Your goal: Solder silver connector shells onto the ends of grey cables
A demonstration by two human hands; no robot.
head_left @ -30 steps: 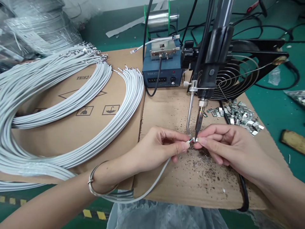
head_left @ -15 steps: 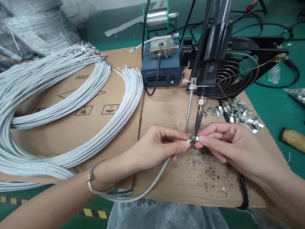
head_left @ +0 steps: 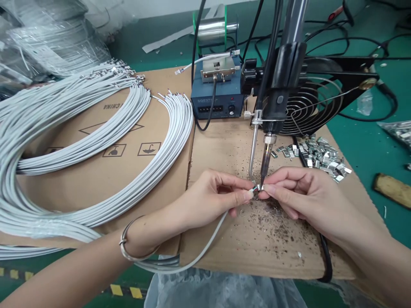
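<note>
My left hand [head_left: 221, 194] pinches a white cable [head_left: 210, 244] close to its end, where thin coloured wires stick out. Between the thumb and fingers of my right hand [head_left: 295, 192] is a small silver USB connector [head_left: 260, 187], turned toward those wires. A mounted soldering iron [head_left: 266, 158] points down, its tip at the connector. The bent metal solder feed tube [head_left: 252, 154] ends just above the wire ends. Fingers partly hide the joint, so I cannot tell whether wires and connector touch.
Loose connectors [head_left: 324, 158] lie in a heap at right, by a black fan [head_left: 305, 105]. Behind stand a blue soldering station [head_left: 216, 96] and a solder spool [head_left: 210, 32]. Bundled white cables [head_left: 173, 158] cover the left cardboard. A brown block [head_left: 393, 190] lies far right.
The view has shifted slightly. The connector now sits nearer the wire ends, under the iron tip. Both hands keep their pinch.
</note>
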